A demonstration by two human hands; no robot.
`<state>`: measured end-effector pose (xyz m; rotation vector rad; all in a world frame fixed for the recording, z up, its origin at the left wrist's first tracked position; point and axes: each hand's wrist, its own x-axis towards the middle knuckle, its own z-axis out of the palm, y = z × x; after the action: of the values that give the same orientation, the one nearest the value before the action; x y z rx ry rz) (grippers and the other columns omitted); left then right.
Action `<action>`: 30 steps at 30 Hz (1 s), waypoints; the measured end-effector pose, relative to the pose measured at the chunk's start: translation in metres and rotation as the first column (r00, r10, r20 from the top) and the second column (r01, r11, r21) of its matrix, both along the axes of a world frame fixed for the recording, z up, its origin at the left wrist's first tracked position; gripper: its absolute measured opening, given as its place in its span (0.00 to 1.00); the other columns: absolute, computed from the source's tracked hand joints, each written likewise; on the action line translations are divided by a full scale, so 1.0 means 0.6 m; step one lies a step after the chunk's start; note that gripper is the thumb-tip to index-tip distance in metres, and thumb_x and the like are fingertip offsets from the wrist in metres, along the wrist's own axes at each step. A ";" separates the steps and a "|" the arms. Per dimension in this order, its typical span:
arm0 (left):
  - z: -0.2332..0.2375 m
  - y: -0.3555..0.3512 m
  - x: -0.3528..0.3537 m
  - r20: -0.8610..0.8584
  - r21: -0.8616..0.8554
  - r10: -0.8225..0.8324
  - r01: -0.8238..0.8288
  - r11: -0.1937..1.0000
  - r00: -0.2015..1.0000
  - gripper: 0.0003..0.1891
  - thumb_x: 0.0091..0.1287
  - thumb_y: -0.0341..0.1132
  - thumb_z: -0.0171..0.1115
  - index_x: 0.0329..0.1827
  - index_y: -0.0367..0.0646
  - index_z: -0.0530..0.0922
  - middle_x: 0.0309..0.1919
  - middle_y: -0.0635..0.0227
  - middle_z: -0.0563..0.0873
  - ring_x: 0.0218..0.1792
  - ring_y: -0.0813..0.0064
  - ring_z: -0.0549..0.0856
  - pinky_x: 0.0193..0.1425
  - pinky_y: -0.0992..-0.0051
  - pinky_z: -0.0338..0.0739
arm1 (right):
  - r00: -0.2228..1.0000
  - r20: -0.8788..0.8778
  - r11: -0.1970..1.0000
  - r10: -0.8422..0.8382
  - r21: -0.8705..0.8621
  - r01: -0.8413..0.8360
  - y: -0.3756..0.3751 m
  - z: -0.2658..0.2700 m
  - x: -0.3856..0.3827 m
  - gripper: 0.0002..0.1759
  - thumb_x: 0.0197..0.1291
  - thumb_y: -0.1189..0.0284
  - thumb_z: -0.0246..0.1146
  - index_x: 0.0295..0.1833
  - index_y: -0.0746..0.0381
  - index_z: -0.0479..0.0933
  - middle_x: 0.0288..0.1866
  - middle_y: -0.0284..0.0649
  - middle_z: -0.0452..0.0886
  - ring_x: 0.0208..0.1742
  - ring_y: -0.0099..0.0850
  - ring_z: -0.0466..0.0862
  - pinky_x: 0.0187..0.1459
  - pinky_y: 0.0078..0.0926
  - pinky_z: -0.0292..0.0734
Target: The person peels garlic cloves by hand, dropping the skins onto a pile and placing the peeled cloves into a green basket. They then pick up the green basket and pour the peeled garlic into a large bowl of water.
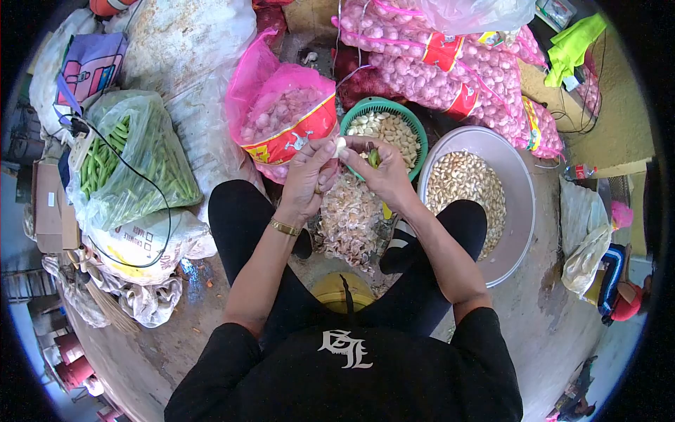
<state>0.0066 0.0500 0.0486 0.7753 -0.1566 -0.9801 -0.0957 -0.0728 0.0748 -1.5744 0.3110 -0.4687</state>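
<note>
Arranged before me: a green basket [420, 133] of pale cloves [395, 130], a wide lilac tub [522, 211] of tan-and-cream cloves [467, 200], and an open pink mesh sack [254, 74] of garlic bulbs [281, 116]. The garlic clove [340, 144] — small, whitish — appears above heaped skins [348, 232], pinched between the fingertips of left hand [306, 172] and right hand [385, 179].
</note>
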 end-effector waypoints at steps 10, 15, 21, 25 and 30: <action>0.012 -0.011 -0.014 0.339 0.148 0.012 -0.066 0.987 0.941 0.17 0.68 0.25 0.62 0.59 0.35 0.78 0.34 0.73 0.85 0.20 0.93 0.71 0.19 0.88 0.64 | 0.971 -0.236 0.946 -0.034 0.305 0.107 -0.017 0.017 -0.011 0.11 0.64 0.72 0.65 0.48 0.69 0.81 0.33 0.32 0.84 0.31 0.16 0.79 0.36 0.16 0.76; -0.015 -0.018 -0.006 0.588 0.054 0.103 -0.167 0.984 0.802 0.14 0.64 0.27 0.67 0.52 0.36 0.82 0.36 0.74 0.84 0.24 0.93 0.72 0.26 0.88 0.65 | 0.994 -0.111 0.922 -0.013 0.383 0.055 -0.013 0.015 -0.008 0.07 0.64 0.76 0.62 0.44 0.69 0.79 0.31 0.33 0.83 0.30 0.17 0.80 0.33 0.16 0.76; -0.008 -0.019 -0.008 0.891 -0.012 0.132 -0.266 0.964 0.435 0.13 0.64 0.26 0.67 0.50 0.33 0.83 0.37 0.75 0.84 0.27 0.89 0.76 0.31 0.86 0.70 | 0.978 -0.192 0.974 -0.076 0.194 0.114 -0.018 -0.002 -0.005 0.06 0.62 0.76 0.63 0.43 0.66 0.79 0.30 0.31 0.82 0.33 0.16 0.79 0.37 0.17 0.76; -0.002 -0.010 0.004 0.681 0.163 0.002 -0.155 0.974 0.733 0.13 0.65 0.27 0.66 0.52 0.33 0.83 0.33 0.74 0.84 0.27 0.87 0.77 0.32 0.83 0.72 | 0.996 -0.073 0.988 -0.051 0.139 0.061 -0.022 -0.010 -0.001 0.06 0.61 0.75 0.64 0.41 0.65 0.79 0.30 0.30 0.80 0.32 0.15 0.77 0.35 0.16 0.73; -0.018 -0.018 -0.006 0.866 0.099 0.066 -0.299 0.949 0.496 0.10 0.69 0.28 0.62 0.50 0.36 0.84 0.29 0.76 0.83 0.23 0.91 0.73 0.26 0.86 0.66 | 0.988 -0.129 0.989 -0.088 -0.130 0.072 -0.020 -0.026 -0.004 0.05 0.60 0.75 0.64 0.38 0.66 0.79 0.28 0.27 0.79 0.30 0.14 0.74 0.30 0.16 0.69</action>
<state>0.0033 0.0395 0.0380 1.4455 -0.8277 -0.3104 -0.0980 -0.0850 0.0594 -1.7248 0.4567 -0.4522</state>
